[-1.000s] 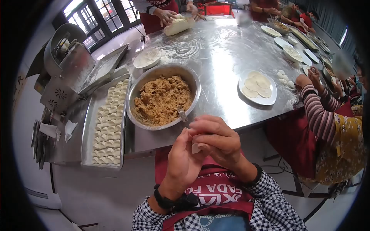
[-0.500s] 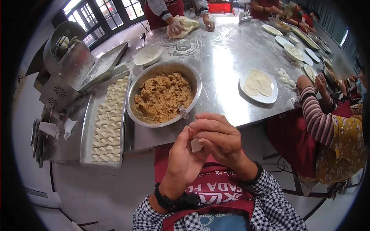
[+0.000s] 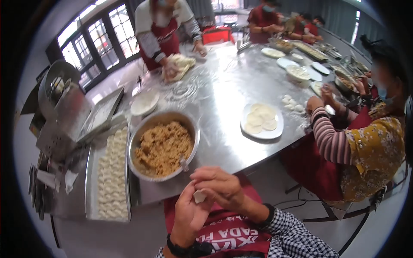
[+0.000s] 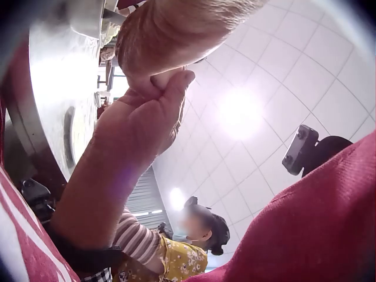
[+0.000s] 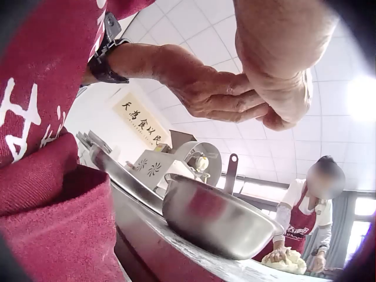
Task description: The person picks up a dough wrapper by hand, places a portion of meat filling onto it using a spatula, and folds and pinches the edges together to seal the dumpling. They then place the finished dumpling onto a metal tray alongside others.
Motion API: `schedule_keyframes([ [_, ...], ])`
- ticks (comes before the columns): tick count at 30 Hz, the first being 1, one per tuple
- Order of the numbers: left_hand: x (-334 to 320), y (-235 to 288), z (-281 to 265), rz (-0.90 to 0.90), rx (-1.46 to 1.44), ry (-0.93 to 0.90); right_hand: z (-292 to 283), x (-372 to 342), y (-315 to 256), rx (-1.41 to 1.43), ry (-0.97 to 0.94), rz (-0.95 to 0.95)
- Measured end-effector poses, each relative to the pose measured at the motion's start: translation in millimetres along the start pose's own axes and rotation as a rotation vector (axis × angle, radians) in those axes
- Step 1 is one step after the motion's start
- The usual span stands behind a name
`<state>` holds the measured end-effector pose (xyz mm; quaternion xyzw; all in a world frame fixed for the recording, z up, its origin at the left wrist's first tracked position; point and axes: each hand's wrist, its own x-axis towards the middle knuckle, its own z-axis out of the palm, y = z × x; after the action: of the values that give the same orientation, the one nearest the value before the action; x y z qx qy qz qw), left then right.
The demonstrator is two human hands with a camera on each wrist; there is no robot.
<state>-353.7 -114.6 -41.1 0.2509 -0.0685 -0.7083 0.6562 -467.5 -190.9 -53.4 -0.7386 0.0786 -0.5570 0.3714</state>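
Note:
In the head view both hands meet at chest height, in front of the steel table's near edge. My left hand [image 3: 189,210] holds a small white dumpling [image 3: 199,196], its thumb and fingers up against the dough. From the other side my right hand [image 3: 219,187] curls over and pinches the same piece; most of it is hidden by the fingers. The right wrist view shows the left hand's fingers [image 5: 232,103] meeting the right hand. Just beyond the hands stands a steel bowl [image 3: 195,144] of brown filling [image 3: 165,148], a spoon-like handle [image 3: 183,162] at its near rim.
Left of the bowl is a tray [image 3: 91,189] with rows of dumplings [image 3: 112,180]. A white plate [image 3: 269,134] of round wrappers [image 3: 261,116] lies to the right, near small dough balls [image 3: 291,103]. Across the table a person presses dough [image 3: 178,66]; another sits at the right.
The head view has tilted up and turned right, so table and hands appear lower and further left. Both hands keep pinching the dumpling, with little change of grip.

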Motion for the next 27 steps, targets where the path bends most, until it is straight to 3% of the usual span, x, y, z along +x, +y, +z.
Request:
schedule_keyframes([
  [4,-3,3,2,-0.064,-0.082,-0.172,0,-5,-6,0.107,0.002,0.091],
  [5,-4,2,0,-0.018,-0.040,-0.080,2,-8,-3,0.184,-0.005,0.095],
  [9,-3,-1,-1,0.027,0.038,0.010,3,-13,5,0.183,-0.023,0.055],
  [12,0,3,-22,-0.021,-0.020,-0.140,1,-10,-3,0.087,-0.033,0.071],
  [13,-6,4,2,-0.053,-0.024,-0.057,1,-12,1,0.150,-0.057,0.039],
  [16,-5,4,-10,-0.017,0.005,-0.110,5,-20,7,0.293,-0.056,0.154],
  [27,-4,2,-9,-0.092,0.370,0.003,-12,-21,7,0.127,-0.238,0.141],
])
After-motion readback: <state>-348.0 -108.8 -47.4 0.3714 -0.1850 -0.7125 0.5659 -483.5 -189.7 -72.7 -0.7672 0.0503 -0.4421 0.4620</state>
